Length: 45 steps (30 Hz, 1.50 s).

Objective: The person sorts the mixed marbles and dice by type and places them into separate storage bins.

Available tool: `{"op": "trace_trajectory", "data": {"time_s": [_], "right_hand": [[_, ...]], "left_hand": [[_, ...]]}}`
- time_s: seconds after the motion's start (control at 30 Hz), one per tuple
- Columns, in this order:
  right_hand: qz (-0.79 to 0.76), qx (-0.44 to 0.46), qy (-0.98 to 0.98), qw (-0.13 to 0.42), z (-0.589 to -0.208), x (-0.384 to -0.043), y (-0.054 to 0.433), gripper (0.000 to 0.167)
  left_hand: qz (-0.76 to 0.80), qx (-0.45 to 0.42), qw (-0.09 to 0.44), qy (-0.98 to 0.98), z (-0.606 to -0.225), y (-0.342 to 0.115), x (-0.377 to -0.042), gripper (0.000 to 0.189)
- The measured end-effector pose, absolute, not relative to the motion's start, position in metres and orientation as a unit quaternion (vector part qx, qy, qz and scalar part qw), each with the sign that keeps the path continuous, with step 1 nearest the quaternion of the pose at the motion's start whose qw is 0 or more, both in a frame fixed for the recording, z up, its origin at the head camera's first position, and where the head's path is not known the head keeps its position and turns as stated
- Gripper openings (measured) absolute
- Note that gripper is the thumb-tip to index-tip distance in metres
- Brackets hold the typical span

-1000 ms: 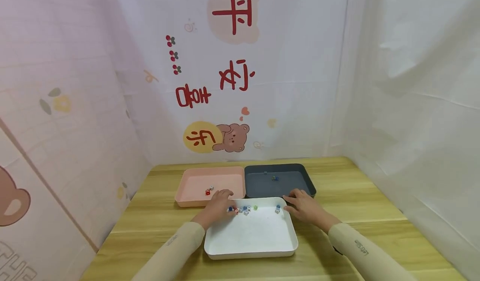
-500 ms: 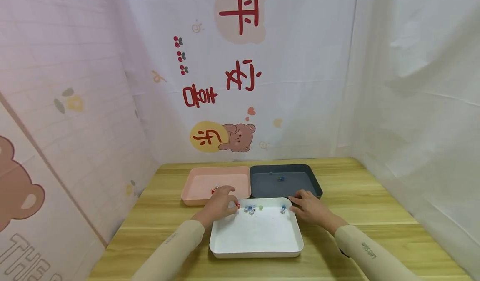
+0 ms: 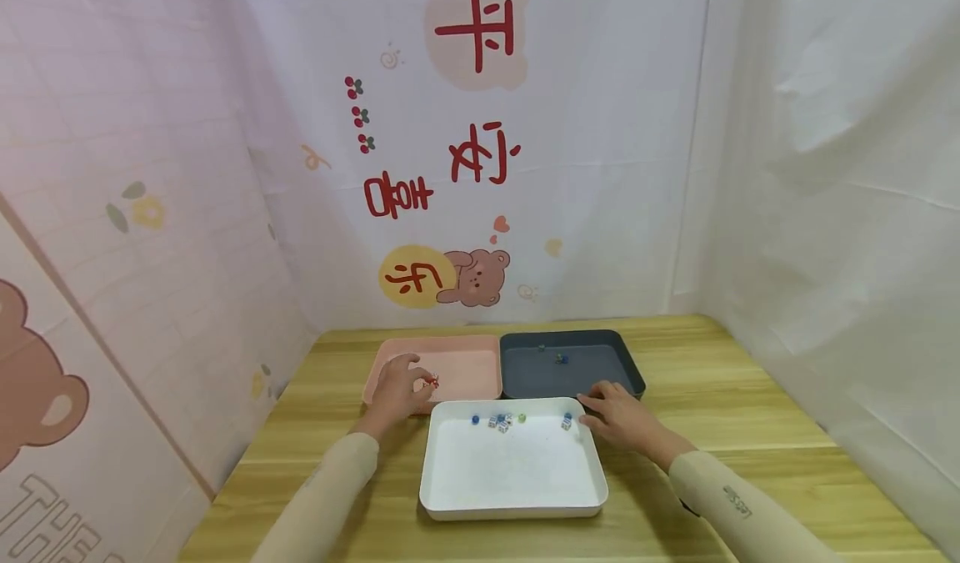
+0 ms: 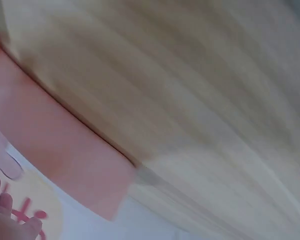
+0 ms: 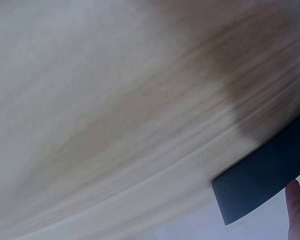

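Observation:
My left hand (image 3: 395,388) is over the pink tray (image 3: 468,342) with thumb and index finger curled together, pinching a red die (image 3: 434,382) low over its floor. Other small dice lie right at those fingertips, partly hidden by them. In the left wrist view only the fingers (image 4: 7,202) show, at the lower left corner. My right hand (image 3: 618,417) rests with relaxed fingers at the far right corner of the white tray (image 3: 513,510), beside several dice. Blue and white dice (image 3: 502,424) and a green die (image 3: 522,418) lie along this tray's far side.
A dark grey tray (image 3: 585,384) with a few small dice (image 3: 561,359) stands behind the white tray, right of the pink one. All three trays sit close together on the wooden table (image 3: 735,413). Printed white cloth (image 3: 585,146) hangs behind and at both sides.
My left hand has moved left and away from me, from the white tray to the pink tray, bringing the red die. My right hand has stayed at the white tray's corner.

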State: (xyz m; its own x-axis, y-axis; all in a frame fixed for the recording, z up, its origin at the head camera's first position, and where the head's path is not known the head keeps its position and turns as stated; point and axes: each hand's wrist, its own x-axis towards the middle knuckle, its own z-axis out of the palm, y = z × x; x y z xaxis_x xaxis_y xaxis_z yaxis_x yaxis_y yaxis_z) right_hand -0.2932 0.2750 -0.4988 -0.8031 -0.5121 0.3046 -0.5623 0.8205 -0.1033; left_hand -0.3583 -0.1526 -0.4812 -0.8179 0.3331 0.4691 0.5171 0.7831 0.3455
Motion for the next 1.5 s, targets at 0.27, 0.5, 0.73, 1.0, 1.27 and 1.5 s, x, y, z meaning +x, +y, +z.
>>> {"op": "trace_trajectory", "data": {"time_s": [0.27, 0.5, 0.73, 1.0, 1.27, 1.5], "right_hand": [[0.099, 0.278, -0.944, 0.150, -0.497, -0.295, 0.274, 0.043], [0.098, 0.285, -0.944, 0.132, -0.500, -0.292, 0.271, 0.044], [0.101, 0.286, -0.944, 0.129, -0.503, -0.290, 0.267, 0.044], [0.108, 0.280, -0.946, 0.122, -0.505, -0.289, 0.267, 0.043], [0.109, 0.282, -0.944, 0.133, -0.509, -0.289, 0.271, 0.043], [0.113, 0.273, -0.945, 0.138, -0.505, -0.296, 0.274, 0.044]], "left_hand": [[-0.224, -0.154, 0.206, -0.940, -0.478, -0.171, -0.379, 0.009], [-0.229, -0.129, 0.174, -0.949, -0.482, -0.175, -0.376, 0.011], [-0.225, -0.105, 0.156, -0.956, -0.487, -0.176, -0.376, 0.014], [-0.208, -0.089, 0.139, -0.964, -0.492, -0.174, -0.379, 0.015], [-0.143, -0.101, 0.090, -0.980, -0.495, -0.167, -0.384, 0.020], [-0.171, -0.116, 0.119, -0.971, -0.487, -0.166, -0.386, 0.021]]}}
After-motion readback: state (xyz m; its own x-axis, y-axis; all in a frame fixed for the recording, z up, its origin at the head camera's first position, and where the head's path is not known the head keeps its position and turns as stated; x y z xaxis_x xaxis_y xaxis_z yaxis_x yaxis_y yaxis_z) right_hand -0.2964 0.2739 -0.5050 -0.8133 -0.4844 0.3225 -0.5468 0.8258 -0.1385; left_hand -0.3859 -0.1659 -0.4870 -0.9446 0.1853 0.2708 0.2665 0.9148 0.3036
